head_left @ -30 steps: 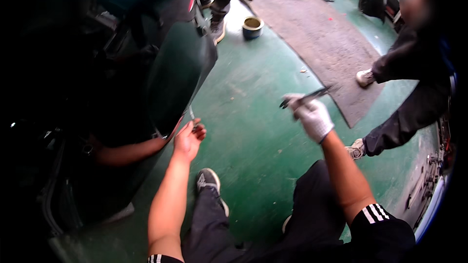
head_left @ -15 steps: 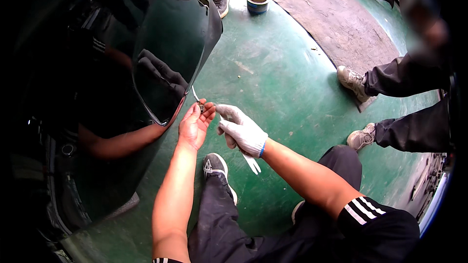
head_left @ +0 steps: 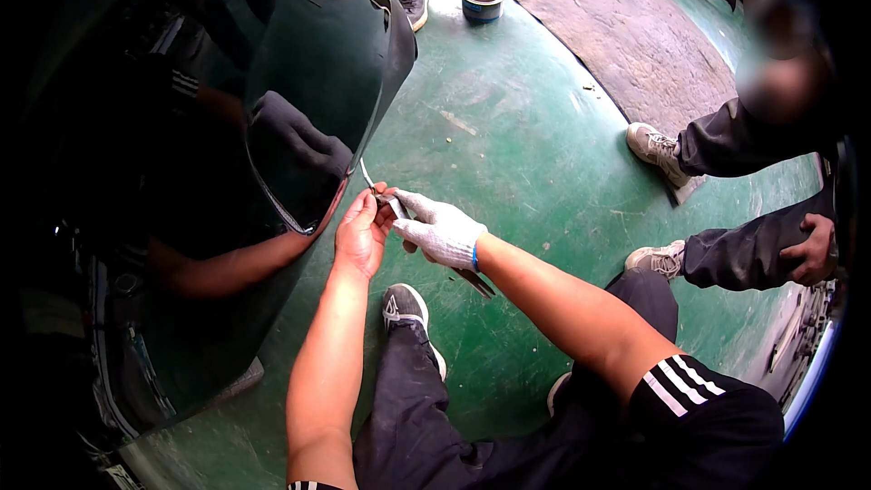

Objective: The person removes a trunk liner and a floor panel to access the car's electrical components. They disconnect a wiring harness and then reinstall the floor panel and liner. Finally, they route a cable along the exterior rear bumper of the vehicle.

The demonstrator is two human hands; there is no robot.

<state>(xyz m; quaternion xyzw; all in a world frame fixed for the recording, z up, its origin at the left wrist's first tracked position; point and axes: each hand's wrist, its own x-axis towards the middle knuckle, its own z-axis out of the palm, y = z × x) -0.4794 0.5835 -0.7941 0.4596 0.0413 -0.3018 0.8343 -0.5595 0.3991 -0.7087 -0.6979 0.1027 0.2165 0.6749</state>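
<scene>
Against the edge of a glossy dark car body panel (head_left: 318, 54), my bare left hand (head_left: 359, 240) pinches a small dark piece (head_left: 375, 191), mostly covered by the fingers. A thin pale strip or cable (head_left: 366, 172) runs from those fingertips up to the panel edge. My right hand (head_left: 442, 229), in a white knit glove with a blue cuff, is closed around a flat metal pry tool (head_left: 475, 283) with a forked rear end. The tool's front end meets the left fingertips; whether it touches the small piece is hidden.
A round tin or tape roll (head_left: 482, 2) stands on the green floor (head_left: 508, 118). Beyond lies a brown mat (head_left: 617, 27). At the right, another person's legs (head_left: 735, 245) and shoes are close, with a hand (head_left: 812, 249) by the knee. Another person's shoe (head_left: 413, 4) shows at the top.
My right hand has shifted slightly left and turned the tool, bringing its front end to the left fingertips. The left hand stays nearly put. The other person's hand has appeared by the knee.
</scene>
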